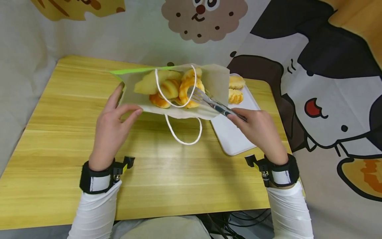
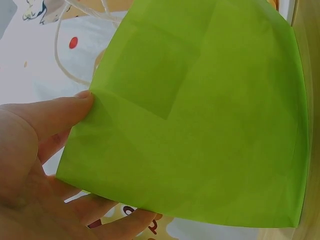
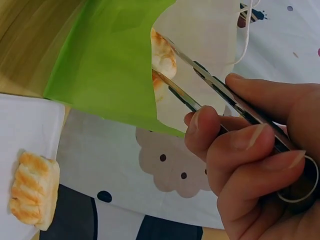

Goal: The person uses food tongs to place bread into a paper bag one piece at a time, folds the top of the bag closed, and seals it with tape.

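A green paper bag (image 2: 200, 130) with a pale inside stands on the table, its mouth towards the head view. Several bread pieces (image 1: 167, 88) are inside, among them a scalloped golden one (image 1: 183, 93). My left hand (image 1: 110, 129) holds the bag's left edge, thumb at the front rim and other fingers along the side. In my right hand (image 1: 256, 126) I grip metal tongs (image 1: 219, 106), fingers curled round their arms. The tongs' tips reach into the bag's mouth, over the scalloped bread. In the right wrist view, both tongs arms (image 3: 215, 82) flank a bread piece (image 3: 164, 57).
A white tray (image 1: 235, 132) lies right of the bag, partly behind it, with two bread pieces (image 1: 235, 89) at its far end. White cord handles (image 1: 185, 142) loop across the bag's mouth and over its front. A cartoon-printed cloth (image 1: 143, 36) hangs behind the wooden table (image 1: 59, 149).
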`<state>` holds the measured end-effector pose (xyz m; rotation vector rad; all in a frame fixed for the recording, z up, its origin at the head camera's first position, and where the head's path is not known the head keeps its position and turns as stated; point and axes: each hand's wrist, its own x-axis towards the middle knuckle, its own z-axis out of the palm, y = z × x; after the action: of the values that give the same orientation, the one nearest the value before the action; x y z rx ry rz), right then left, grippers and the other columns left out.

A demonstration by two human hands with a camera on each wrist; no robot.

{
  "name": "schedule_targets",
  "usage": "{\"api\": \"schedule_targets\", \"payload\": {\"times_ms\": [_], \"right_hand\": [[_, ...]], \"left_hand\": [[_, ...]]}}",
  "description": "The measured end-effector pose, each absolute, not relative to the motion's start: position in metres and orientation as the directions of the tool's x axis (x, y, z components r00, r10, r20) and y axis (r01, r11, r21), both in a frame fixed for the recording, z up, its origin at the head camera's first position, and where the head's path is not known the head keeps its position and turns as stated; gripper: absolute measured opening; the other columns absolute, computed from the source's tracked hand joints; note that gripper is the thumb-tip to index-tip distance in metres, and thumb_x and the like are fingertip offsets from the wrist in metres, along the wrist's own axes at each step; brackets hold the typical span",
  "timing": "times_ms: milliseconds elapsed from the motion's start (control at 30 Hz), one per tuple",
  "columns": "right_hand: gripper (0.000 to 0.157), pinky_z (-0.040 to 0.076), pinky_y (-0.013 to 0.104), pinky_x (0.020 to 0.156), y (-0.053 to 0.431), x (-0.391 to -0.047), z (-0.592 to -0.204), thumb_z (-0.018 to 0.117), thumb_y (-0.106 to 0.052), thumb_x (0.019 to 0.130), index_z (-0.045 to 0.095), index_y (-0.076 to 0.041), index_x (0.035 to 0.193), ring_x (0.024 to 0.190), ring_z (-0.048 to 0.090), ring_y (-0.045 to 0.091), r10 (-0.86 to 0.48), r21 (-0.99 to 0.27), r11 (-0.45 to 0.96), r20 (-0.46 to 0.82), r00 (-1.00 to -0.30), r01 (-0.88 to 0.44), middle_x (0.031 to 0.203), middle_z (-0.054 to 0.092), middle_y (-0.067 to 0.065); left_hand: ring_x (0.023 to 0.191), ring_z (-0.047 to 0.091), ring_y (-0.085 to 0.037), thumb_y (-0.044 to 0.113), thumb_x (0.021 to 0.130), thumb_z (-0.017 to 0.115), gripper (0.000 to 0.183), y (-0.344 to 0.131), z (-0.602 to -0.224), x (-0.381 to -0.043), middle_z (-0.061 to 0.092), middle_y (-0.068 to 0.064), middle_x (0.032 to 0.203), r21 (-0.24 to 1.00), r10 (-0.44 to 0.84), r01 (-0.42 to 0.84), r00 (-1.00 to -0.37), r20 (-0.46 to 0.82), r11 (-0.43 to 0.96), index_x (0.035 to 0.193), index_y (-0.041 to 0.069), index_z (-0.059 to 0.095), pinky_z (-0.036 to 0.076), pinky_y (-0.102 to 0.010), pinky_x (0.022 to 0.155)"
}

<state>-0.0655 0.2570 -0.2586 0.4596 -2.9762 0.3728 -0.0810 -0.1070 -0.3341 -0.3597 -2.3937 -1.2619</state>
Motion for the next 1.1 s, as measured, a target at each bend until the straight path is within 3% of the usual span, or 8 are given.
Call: {"api": "schedule_targets", "payload": {"times_ms": [533,900,1100], "right_hand": [[0.03,0.035,0.031,0.047,0.256,-0.071,-0.263,0.054,-0.038,0.096,0.071,-0.014,0.091,0.048,0.045,0.013,-0.263,-0.265,0.924,0.08,-0.962,-0.275,0.059,0.06,-0.001],[0.035,0.035,0.032,0.046,0.258,-0.069,-0.267,0.051,-0.043,0.096,0.07,-0.014,0.093,0.048,0.045,0.015,-0.223,-0.305,0.927,0.019,-0.975,-0.218,0.064,0.062,0.001],[0.041,0.037,0.032,0.047,0.266,-0.064,-0.263,0.053,-0.043,0.095,0.069,-0.008,0.108,0.053,0.048,0.017,-0.146,-0.334,0.931,0.029,-0.989,-0.147,0.07,0.066,0.005]], "left_hand": [[0.134,0.032,-0.024,0.014,0.083,0.073,0.015,-0.104,-0.332,-0.079,0.034,-0.007,0.15,0.725,0.039,0.392,-0.891,0.452,0.566,0.09,0.001,0.073,0.036,-0.053,0.104],[0.135,0.03,-0.023,0.016,0.083,0.073,0.016,-0.104,-0.334,-0.081,0.034,-0.006,0.15,0.724,0.038,0.394,-0.89,0.454,0.566,0.09,0.001,0.073,0.033,-0.051,0.107],[0.135,0.031,-0.024,0.015,0.083,0.073,0.015,-0.104,-0.334,-0.08,0.034,-0.006,0.15,0.727,0.032,0.393,-0.89,0.456,0.563,0.089,0.001,0.073,0.032,-0.051,0.107]]}}
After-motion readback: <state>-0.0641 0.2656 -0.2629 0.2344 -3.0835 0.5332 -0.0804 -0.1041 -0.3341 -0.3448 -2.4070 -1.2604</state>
